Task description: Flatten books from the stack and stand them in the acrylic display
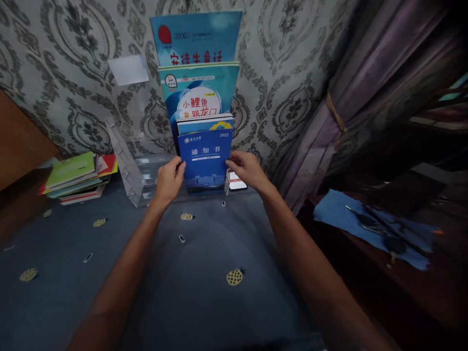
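The blue booklet [204, 165] at the front carried "2022" in small white figures at its upper right and, below that, the large white title "通知书". A line of small characters beside a round emblem at its upper left was too fine to read, as was the print under the title. The teal book [199, 85] standing behind it showed "小鲤鱼跳龙门" in reddish characters, set in two rows on a white patch. The light-blue book [197, 34] at the back bore red characters reading "安徒生童话", their lower edges hidden.
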A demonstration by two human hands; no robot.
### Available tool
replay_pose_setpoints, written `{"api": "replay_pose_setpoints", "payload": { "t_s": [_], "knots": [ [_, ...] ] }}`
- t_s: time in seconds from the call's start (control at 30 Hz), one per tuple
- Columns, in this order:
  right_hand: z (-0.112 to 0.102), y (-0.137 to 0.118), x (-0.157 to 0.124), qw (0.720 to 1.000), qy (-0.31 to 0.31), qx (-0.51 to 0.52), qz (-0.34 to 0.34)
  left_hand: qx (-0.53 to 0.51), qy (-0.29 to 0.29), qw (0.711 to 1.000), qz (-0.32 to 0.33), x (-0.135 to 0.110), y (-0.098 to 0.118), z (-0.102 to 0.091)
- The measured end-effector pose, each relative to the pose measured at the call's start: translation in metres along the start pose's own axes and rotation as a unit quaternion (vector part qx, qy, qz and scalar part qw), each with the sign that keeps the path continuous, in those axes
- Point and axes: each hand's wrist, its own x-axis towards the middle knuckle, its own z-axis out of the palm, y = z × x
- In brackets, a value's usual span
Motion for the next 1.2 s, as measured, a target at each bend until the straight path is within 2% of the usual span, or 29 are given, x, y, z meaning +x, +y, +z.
{"api": "replay_pose_setpoints", "payload": {
  "t_s": [0.13, 0.3, 0.6, 0.8, 0.9, 1.07, 1.2],
  "knots": [
    [-0.004, 0.000, -0.001, 0.996, -0.023, -0.081, -0.033, 0.076, -0.008, 0.997, 0.016, -0.001, -0.002, 0.000],
    [-0.005, 0.005, 0.000, 0.987, -0.037, -0.152, -0.033, 0.163, -0.031, 0.986, 0.024, -0.001, -0.006, 0.002],
    [0.001, 0.008, 0.000, 0.981, -0.073, -0.181, -0.012, 0.219, -0.080, 0.972, -0.016, -0.002, -0.009, 0.003],
    [0.003, 0.011, -0.001, 0.975, -0.075, -0.210, -0.004, 0.251, -0.100, 0.963, -0.015, -0.004, -0.013, 0.007],
    [0.004, 0.005, -0.003, 0.965, -0.083, -0.248, 0.012, 0.283, -0.118, 0.951, -0.021, -0.005, -0.006, 0.006],
    [0.001, -0.014, -0.007, 0.941, -0.106, -0.311, 0.087, 0.375, -0.180, 0.906, -0.076, -0.005, 0.018, 0.001],
    [-0.002, -0.020, -0.007, 0.939, -0.106, -0.308, 0.107, 0.401, -0.204, 0.889, -0.088, -0.005, 0.027, -0.001]
  ]
}}
